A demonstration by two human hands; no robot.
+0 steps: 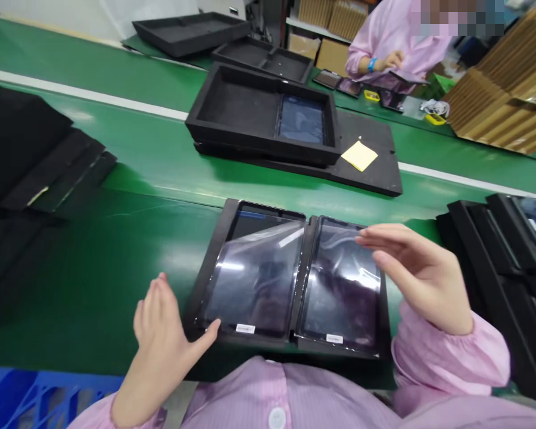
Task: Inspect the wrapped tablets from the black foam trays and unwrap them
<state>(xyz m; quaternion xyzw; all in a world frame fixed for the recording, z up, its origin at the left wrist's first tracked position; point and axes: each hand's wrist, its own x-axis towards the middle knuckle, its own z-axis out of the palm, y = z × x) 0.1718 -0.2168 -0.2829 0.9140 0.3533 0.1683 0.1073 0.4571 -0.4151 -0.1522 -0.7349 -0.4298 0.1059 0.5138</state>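
Two dark tablets lie side by side in a black foam tray (221, 233) on the green belt in front of me. The left tablet (254, 280) has a clear film partly lifted over its screen. The right tablet (342, 286) lies beside it, each with a small white label at its near edge. My left hand (161, 336) is open, its thumb touching the tray's near left corner. My right hand (417, 271) hovers open over the right tablet's far right part, fingers stretched out and holding nothing.
A deep black foam tray (232, 104) holding one tablet stands beyond, on a flat foam sheet with a yellow note (360, 156). More trays lie behind and at right (495, 250). Black foam sheets (36, 161) pile at left. Another person in pink (393, 42) works across the belt.
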